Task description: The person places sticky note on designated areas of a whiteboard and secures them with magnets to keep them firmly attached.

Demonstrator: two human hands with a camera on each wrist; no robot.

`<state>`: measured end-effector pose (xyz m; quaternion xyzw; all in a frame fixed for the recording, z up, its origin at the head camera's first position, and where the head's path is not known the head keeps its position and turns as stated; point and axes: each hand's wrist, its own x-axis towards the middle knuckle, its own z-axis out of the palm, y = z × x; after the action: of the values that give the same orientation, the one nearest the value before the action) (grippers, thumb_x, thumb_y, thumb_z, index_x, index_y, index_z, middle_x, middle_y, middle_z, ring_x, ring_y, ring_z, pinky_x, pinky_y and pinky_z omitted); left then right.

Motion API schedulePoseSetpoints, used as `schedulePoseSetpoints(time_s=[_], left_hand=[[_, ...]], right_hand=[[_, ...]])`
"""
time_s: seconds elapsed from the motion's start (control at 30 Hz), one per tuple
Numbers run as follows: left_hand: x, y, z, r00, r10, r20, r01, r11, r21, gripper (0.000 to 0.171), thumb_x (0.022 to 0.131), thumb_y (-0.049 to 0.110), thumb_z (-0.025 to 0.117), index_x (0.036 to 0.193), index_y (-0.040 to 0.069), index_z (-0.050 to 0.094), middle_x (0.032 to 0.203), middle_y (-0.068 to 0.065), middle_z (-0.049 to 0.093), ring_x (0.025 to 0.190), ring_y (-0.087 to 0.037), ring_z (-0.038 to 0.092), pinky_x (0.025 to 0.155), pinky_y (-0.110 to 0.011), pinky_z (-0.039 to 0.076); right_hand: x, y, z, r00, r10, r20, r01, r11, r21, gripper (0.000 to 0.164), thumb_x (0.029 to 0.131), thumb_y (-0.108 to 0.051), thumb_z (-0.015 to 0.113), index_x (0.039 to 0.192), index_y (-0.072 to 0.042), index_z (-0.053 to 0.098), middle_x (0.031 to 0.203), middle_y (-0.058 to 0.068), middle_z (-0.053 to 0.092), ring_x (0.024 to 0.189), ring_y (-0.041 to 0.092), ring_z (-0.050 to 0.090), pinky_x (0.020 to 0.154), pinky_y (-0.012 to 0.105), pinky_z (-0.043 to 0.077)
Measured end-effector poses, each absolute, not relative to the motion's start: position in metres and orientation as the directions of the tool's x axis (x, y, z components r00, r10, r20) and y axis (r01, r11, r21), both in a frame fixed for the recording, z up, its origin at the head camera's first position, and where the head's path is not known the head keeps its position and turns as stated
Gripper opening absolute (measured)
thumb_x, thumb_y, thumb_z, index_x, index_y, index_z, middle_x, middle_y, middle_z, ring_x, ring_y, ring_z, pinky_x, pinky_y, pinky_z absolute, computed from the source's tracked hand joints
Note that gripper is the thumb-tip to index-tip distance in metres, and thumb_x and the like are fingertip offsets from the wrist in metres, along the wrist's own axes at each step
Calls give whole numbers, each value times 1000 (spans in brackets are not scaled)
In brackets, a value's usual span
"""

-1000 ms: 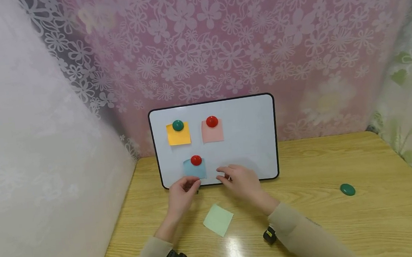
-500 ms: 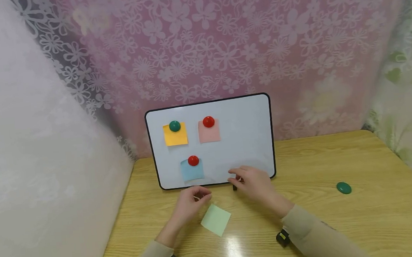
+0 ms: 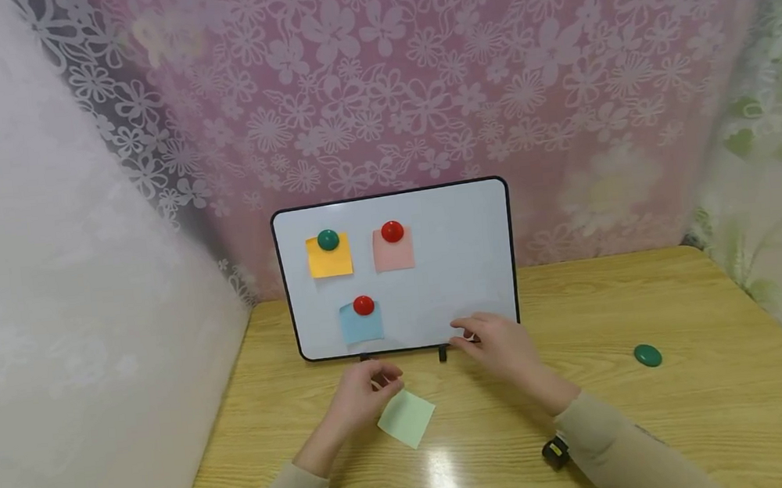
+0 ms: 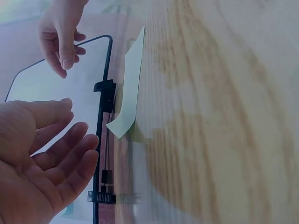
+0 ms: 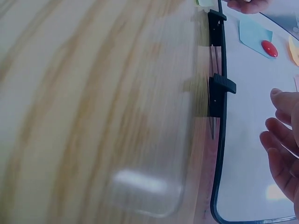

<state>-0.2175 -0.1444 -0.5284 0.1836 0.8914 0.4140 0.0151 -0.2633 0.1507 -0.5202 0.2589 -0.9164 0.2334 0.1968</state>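
Note:
My left hand point(image 3: 363, 394) hovers beside the light green sticky note point(image 3: 408, 421) lying on the table, its fingers loosely bent around nothing. In the left wrist view the note point(image 4: 131, 86) curls up at one end. Close to the lower right of the whiteboard point(image 3: 463, 260) is my right hand point(image 3: 503, 347), thumb and fingers apart and holding nothing. On the board, a green magnet point(image 3: 328, 240) sits on an orange note point(image 3: 331, 264), a red magnet point(image 3: 392, 231) on a pink note point(image 3: 394, 258), and another red magnet point(image 3: 364, 305) on a blue note point(image 3: 362, 328).
A loose green magnet point(image 3: 648, 355) lies on the wooden table point(image 3: 580, 296) to the right. Black clip-like feet point(image 5: 223, 84) hold the board's lower edge. A patterned pink cloth point(image 3: 419, 100) hangs behind, and a pale wall covering point(image 3: 86, 305) stands at the left.
My left hand has come away from the board's lower edge, towards me and beside the green note. The right hand has shifted right along the board. The head view has turned slightly.

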Motion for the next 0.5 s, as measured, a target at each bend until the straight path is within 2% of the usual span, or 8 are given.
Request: schedulePoseSetpoints(time_s=[0.3, 0.5], left_hand=[[-213, -145, -530, -928, 350, 129, 333, 620, 711, 13, 100, 13, 78, 110, 5, 79, 102, 2, 75, 88, -13, 67, 74, -30, 58], [-211, -143, -529, -926, 368, 87, 311, 609, 730, 21, 98, 12, 79, 117, 3, 77, 110, -6, 75, 94, -18, 68, 78, -32, 58]], right_hand=[[-260, 174, -521, -793, -385, 472, -563, 759, -327, 33, 94, -28, 85, 120, -9, 80, 107, 8, 78, 85, 21, 75, 67, 40, 61], [-258, 196, -520, -820, -357, 447, -528, 772, -354, 31, 94, -26, 85, 119, -8, 80, 108, 9, 78, 86, 22, 75, 65, 40, 60]])
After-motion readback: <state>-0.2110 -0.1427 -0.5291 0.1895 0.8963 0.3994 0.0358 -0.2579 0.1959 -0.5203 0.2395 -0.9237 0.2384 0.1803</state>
